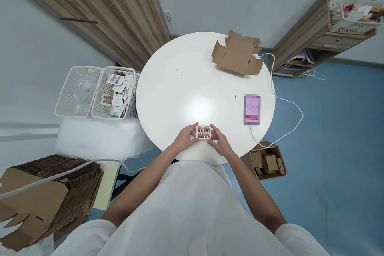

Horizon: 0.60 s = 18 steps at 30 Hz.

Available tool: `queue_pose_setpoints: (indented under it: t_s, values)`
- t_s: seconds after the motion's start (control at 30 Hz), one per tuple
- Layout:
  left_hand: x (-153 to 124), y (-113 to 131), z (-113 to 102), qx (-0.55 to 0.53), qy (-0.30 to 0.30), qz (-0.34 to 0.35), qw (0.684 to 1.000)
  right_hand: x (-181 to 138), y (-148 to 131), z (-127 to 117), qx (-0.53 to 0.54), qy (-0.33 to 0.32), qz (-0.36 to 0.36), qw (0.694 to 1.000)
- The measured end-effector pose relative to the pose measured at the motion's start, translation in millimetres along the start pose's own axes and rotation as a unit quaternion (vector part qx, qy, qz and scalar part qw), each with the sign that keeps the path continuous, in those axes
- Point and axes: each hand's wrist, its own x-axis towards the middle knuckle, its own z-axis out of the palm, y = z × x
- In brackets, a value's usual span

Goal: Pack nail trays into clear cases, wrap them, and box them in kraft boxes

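Note:
At the near edge of the round white table point(186, 84), both my hands hold a small clear tray of press-on nails point(204, 132). My left hand point(185, 138) pinches its left end with thumb and fingers. My right hand point(220, 141) grips its right end the same way. The tray holds several brownish nails in rows and sits just above the tabletop.
An unfolded brown cardboard box point(238, 54) lies at the table's far right. A phone point(252, 109) on a white cable point(288, 102) lies to the right. White baskets point(97, 92) with nail packs stand left. Flat cartons point(51, 196) are stacked at lower left, and a box of cartons point(265, 162) sits on the floor.

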Motion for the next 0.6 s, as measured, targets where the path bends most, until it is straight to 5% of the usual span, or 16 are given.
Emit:
queue_pose_setpoints:
  t_s: [0.33,0.6]
  values:
    - [-11.0,-9.7,-16.0,-0.011,0.025,-0.012,1.000,16.4,-5.4,18.3,-0.035,0.003,0.005,0.999]
    - [-23.0,-47.5,-71.6,0.004,0.081,-0.028,0.996,62.1,-35.1,78.9,-0.042,0.000,-0.027,0.999]
